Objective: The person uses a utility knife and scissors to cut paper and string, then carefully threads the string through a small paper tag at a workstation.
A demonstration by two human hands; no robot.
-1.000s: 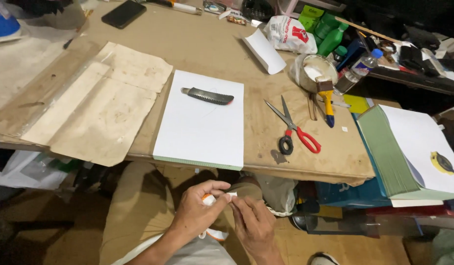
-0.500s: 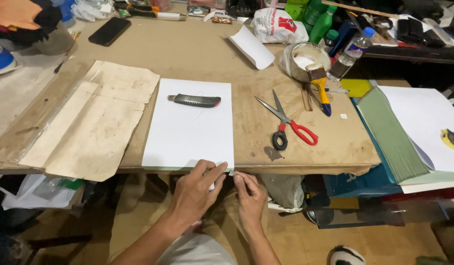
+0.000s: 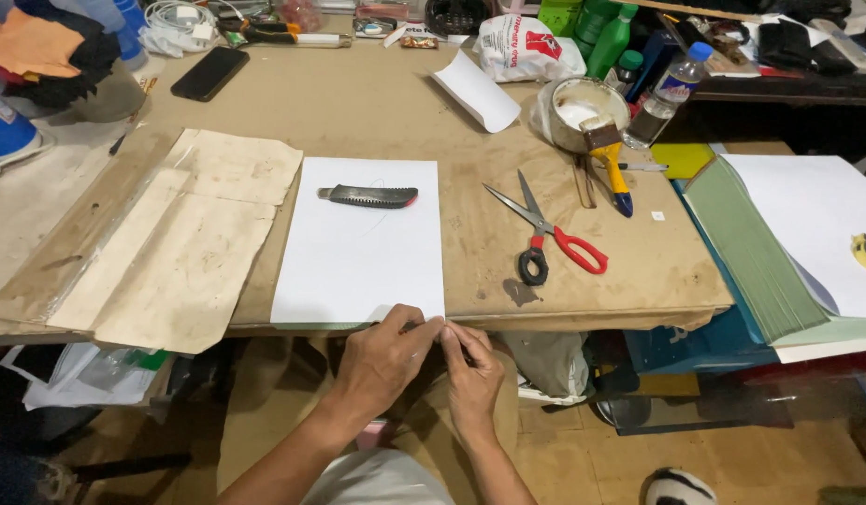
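A white sheet [image 3: 358,252] lies on the brown worktable [image 3: 377,103], with a dark utility knife [image 3: 368,195] resting on its far part. My left hand [image 3: 382,360] and my right hand [image 3: 472,374] meet at the sheet's near right corner, at the table's front edge. The fingertips of both hands pinch that corner. Whatever small thing sits between the fingers is hidden. Red-handled scissors [image 3: 550,238] lie open just right of the sheet.
Worn brown paper pieces [image 3: 185,238] lie left of the sheet. A bowl of white paste [image 3: 583,110] with a yellow-handled brush [image 3: 613,164] stands at the back right, near bottles and a bag. Stacked green and white sheets [image 3: 788,234] sit at the right, a phone [image 3: 209,73] at the back left.
Both hands rose from my lap to the table's front edge and now meet at the white sheet's corner. The view has tilted slightly down and closer.
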